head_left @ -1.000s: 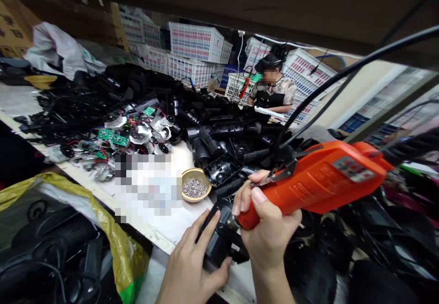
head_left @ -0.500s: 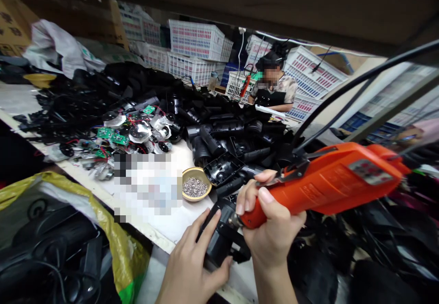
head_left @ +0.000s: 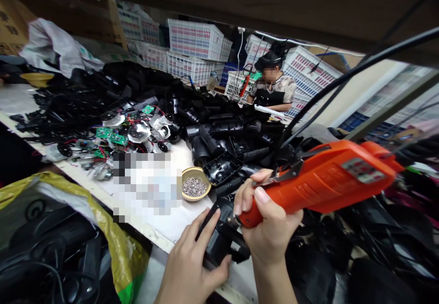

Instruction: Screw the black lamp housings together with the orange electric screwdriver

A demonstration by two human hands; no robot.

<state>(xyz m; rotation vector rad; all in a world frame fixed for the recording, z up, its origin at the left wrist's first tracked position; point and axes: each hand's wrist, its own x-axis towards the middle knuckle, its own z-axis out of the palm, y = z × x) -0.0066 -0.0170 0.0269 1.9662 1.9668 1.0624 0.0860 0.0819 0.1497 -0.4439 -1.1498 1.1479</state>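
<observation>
My right hand (head_left: 269, 217) is closed around an orange electric screwdriver (head_left: 318, 180), which lies nearly level with its nose pointing left. The tool's tip meets a black plastic housing (head_left: 217, 242) near the table's front edge. Fingers of my left hand (head_left: 195, 253) grip that housing from the left, with the thumb on the near side. My right hand and the tool partly hide the housing and the spot where the tip touches. Just beyond sits a small yellowish bowl (head_left: 187, 196) holding many small silver screws (head_left: 194, 187).
Black plastic parts (head_left: 219, 130) are heaped across the table, beside a pile of motors and green circuit boards (head_left: 111, 135). A yellow-edged sack (head_left: 120, 249) of black parts stands lower left. Black cables (head_left: 329, 84) hang at right. Behind, a co-worker (head_left: 272, 84) sits near white crates (head_left: 195, 39).
The rear of the screwdriver has shifted slightly left and my right hand with it. My left hand and the housing stay almost in place.
</observation>
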